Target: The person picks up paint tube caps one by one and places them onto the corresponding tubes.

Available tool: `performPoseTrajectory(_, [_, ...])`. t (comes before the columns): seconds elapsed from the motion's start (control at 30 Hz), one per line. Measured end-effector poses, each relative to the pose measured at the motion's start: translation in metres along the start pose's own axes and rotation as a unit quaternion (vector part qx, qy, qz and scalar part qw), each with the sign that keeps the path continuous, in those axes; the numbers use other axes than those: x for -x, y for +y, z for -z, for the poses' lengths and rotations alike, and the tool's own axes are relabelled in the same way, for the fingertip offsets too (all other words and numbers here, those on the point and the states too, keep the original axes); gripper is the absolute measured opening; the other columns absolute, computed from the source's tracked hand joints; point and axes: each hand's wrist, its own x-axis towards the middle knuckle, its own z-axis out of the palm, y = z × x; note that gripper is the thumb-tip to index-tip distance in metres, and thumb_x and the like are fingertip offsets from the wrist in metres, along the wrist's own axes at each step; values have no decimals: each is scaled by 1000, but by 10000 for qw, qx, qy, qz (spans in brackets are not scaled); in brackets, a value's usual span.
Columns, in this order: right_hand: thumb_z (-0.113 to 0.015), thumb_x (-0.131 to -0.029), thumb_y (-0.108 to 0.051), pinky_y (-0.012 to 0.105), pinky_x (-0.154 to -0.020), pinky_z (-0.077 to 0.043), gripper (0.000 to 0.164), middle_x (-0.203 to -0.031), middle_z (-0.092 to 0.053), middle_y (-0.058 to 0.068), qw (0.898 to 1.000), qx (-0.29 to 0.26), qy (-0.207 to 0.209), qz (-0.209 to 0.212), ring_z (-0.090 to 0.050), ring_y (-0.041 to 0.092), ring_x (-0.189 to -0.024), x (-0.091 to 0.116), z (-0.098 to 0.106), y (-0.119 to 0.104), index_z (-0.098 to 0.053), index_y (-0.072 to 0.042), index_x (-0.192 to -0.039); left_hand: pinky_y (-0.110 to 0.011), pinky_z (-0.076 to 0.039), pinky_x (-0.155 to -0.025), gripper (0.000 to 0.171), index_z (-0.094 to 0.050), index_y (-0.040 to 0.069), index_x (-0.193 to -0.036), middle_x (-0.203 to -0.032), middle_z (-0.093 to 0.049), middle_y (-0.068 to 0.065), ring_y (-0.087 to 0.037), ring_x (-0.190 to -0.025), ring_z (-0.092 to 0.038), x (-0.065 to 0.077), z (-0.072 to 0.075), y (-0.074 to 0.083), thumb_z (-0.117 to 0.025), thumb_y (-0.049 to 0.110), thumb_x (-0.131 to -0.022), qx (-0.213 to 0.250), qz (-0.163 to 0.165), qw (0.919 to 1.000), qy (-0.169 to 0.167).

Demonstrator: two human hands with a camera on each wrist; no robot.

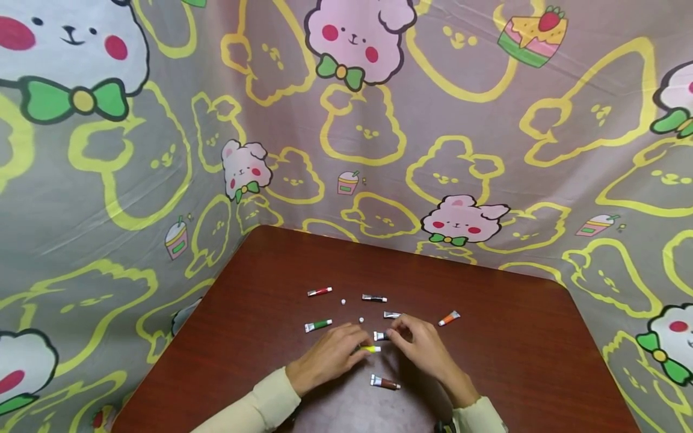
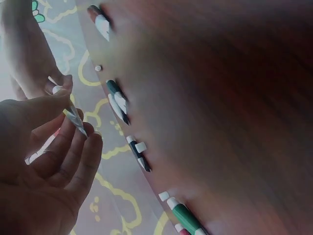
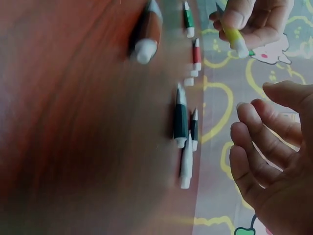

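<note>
A small yellow paint tube (image 1: 370, 349) with a white cap is pinched between the thumb and fingers of my left hand (image 1: 331, 358). The right wrist view shows the tube's capped end (image 3: 239, 48) pointing away from that hand. My right hand (image 1: 425, 352) is held just to the right, fingers loosely bent, with nothing between them in the right wrist view. Beside its fingertips lie a dark green tube (image 1: 380, 336) and a whitish tube (image 1: 391, 314), partly hidden by the hand in the head view. A brown tube (image 1: 385, 382) lies nearer me.
Across the brown table (image 1: 260, 337) lie a green tube (image 1: 318, 325), a red tube (image 1: 319, 291), a black tube (image 1: 374, 298) and an orange tube (image 1: 449, 319). Two loose white caps, a farther cap (image 1: 343, 302) and a nearer cap (image 1: 361, 320), sit among them. Patterned cloth (image 1: 368, 144) hangs behind.
</note>
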Motion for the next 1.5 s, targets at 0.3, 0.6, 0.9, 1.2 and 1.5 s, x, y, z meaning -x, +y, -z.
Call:
performPoseTrajectory(0.3, [-87, -92, -12, 25, -72, -52, 15, -88, -71, -13, 9994, 93, -332, -23, -65, 6, -79, -18, -14, 6, -74, -19, -95, -29, -58, -85, 9, -76, 19, -104, -99, -74, 6, -11, -93, -68, 7, -4, -7, -81, 24, -99, -356, 200, 9989, -228])
performPoseTrajectory(0.6, [-87, -92, -13, 28, -74, -56, 15, -96, -76, -4, 9981, 191, -564, 159, -70, 8, -83, -34, -32, 4, -77, -11, -103, -30, -57, -81, 12, -77, 17, -104, -99, -73, 4, -13, -91, -66, 14, -6, -11, -84, 21, -95, -435, 462, 9971, -417])
performPoseTrajectory(0.9, [-86, -92, -11, 31, -73, -56, 14, -95, -76, 1, 9958, 427, -759, 284, -73, 12, -82, -45, -44, -1, -78, -7, -104, -29, -54, -76, 13, -76, 17, -101, -94, -69, 4, -12, -85, -63, 20, -8, -16, -86, 22, -93, -700, 435, 9951, -545])
performPoseTrajectory(1.2, [-86, -92, -11, 31, -74, -58, 16, -94, -76, 3, 9936, 510, -922, 409, -74, 15, -82, -54, -56, 1, -79, -5, -105, -29, -53, -76, 15, -75, 19, -100, -94, -69, 5, -13, -85, -63, 23, -8, -21, -87, 25, -93, -1021, 397, 9920, -620])
performPoseTrajectory(1.5, [-88, -89, -14, 37, -77, -58, 18, -94, -74, 2, 9900, 858, -970, 558, -72, 18, -85, -58, -60, 2, -80, -7, -104, -30, -55, -81, 15, -75, 19, -99, -95, -71, 5, -13, -88, -65, 24, -6, -24, -87, 26, -93, -1107, 320, 9909, -700])
